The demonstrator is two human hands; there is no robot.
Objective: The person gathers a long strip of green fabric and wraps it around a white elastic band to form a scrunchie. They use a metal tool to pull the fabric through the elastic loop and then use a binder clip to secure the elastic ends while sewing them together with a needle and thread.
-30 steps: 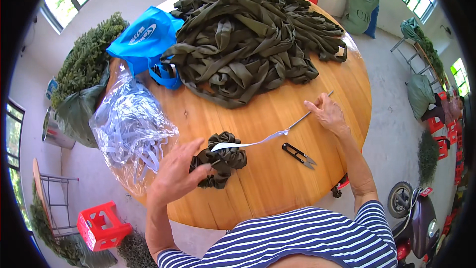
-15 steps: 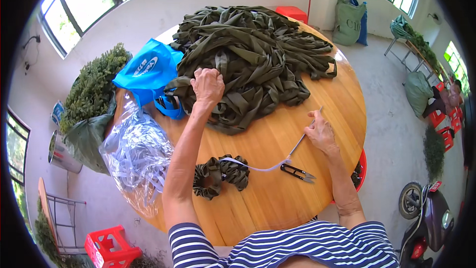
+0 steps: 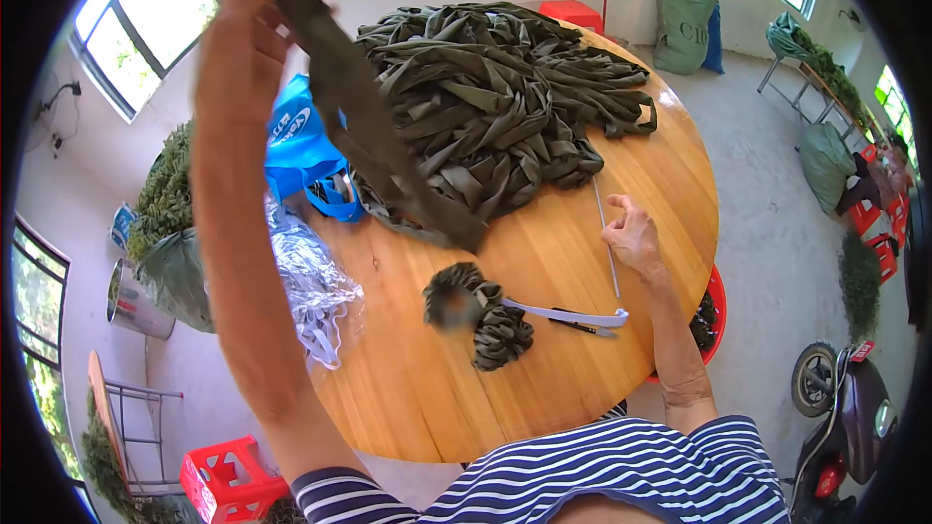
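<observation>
At the upper left, my left hand is raised and smeared by motion. It grips one end of a dark olive fabric strip, which hangs slanting down to the table. A big heap of such strips covers the far part of the round wooden table. Closed round a thin metal rod, my right hand is over the table's right side. White elastic runs from the rod's near end into gathered olive fabric. Thread snips lie partly under the elastic.
A blue bag and a clear plastic bag of white elastic lie at the table's left. Greenery stands beyond them. A red stool is on the floor at left, a red basin below the right edge, a scooter farther right.
My left hand has lifted from the heap toward the upper left, drawing up a strip. The gathered fabric has shifted right, and the rod now points more straight away from me.
</observation>
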